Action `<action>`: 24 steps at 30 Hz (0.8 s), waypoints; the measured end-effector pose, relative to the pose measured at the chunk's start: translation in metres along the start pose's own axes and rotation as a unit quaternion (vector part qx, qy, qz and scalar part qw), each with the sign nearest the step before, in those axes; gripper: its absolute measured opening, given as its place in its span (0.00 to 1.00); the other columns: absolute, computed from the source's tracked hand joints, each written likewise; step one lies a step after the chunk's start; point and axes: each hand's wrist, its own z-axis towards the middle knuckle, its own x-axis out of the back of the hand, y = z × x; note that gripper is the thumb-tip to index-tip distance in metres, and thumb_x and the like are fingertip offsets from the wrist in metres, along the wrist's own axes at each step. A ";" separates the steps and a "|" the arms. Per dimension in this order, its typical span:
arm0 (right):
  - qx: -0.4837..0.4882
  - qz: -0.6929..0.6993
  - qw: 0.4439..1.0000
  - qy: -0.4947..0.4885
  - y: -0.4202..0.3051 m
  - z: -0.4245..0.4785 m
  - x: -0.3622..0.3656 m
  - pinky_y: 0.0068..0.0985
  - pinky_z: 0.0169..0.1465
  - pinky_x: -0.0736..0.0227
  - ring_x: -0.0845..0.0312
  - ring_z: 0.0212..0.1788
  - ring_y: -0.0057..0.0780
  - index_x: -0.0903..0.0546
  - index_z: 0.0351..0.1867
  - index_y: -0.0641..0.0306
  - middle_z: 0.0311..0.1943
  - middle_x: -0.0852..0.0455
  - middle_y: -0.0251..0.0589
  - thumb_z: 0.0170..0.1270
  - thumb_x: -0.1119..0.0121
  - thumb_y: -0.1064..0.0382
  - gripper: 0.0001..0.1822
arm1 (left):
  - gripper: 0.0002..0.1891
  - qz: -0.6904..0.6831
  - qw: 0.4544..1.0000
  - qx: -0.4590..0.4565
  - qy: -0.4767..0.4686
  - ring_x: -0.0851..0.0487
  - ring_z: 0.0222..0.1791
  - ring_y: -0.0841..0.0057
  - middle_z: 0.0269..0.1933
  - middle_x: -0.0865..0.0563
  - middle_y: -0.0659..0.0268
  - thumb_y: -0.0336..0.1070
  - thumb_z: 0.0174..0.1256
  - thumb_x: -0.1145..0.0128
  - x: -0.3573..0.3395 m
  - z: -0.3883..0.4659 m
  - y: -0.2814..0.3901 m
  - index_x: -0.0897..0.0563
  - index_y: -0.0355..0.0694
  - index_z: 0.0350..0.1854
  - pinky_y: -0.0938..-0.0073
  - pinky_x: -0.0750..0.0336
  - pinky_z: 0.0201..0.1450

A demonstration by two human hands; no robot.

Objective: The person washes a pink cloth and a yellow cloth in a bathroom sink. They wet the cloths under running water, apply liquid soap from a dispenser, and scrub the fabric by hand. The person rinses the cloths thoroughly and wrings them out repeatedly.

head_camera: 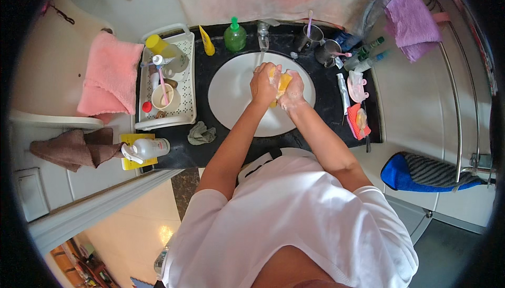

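Observation:
Over the white sink basin, my left hand and my right hand press a yellow cloth or sponge between them. Suds coat the fingers of both hands. Just beyond them the faucet points down into the basin, and a thin stream seems to fall from it. A green pump bottle stands left of the faucet, with a yellow tube beside it. The yellow thing is partly hidden by the fingers, so its exact kind is unclear.
A white perforated tray with a cup and bottles lies left, near a grey rag and a white pump bottle. Metal mugs, glass bottles, a white tube and a coral sponge line the right side.

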 end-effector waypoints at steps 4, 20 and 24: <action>0.016 -0.038 0.987 -0.155 -0.016 0.067 0.058 0.36 0.41 0.24 0.22 0.32 0.38 0.28 0.23 0.54 0.26 0.21 0.38 0.60 0.52 0.54 0.11 | 0.11 0.031 0.997 -0.003 -0.073 0.21 0.37 0.51 0.34 0.19 0.56 0.43 0.56 0.40 -0.006 -0.022 0.033 0.26 0.44 0.33 0.52 0.30 0.36; 0.098 -0.275 0.912 -0.289 -0.050 -0.019 0.018 0.36 0.62 0.31 0.27 0.58 0.34 0.32 0.60 0.64 0.54 0.23 0.40 0.63 0.38 0.57 0.27 | 0.13 -0.385 0.868 0.139 -0.281 0.20 0.35 0.82 0.37 0.16 0.67 0.41 0.67 0.42 0.045 0.067 0.051 0.19 0.34 0.41 0.78 0.25 0.41; 0.060 -0.219 0.951 -0.209 -0.044 -0.019 0.003 0.37 0.58 0.28 0.23 0.53 0.35 0.30 0.57 0.64 0.50 0.21 0.43 0.64 0.42 0.63 0.21 | 0.14 -0.267 0.935 0.056 -0.226 0.20 0.38 0.81 0.37 0.16 0.67 0.40 0.63 0.39 0.048 0.071 0.037 0.18 0.34 0.44 0.78 0.26 0.44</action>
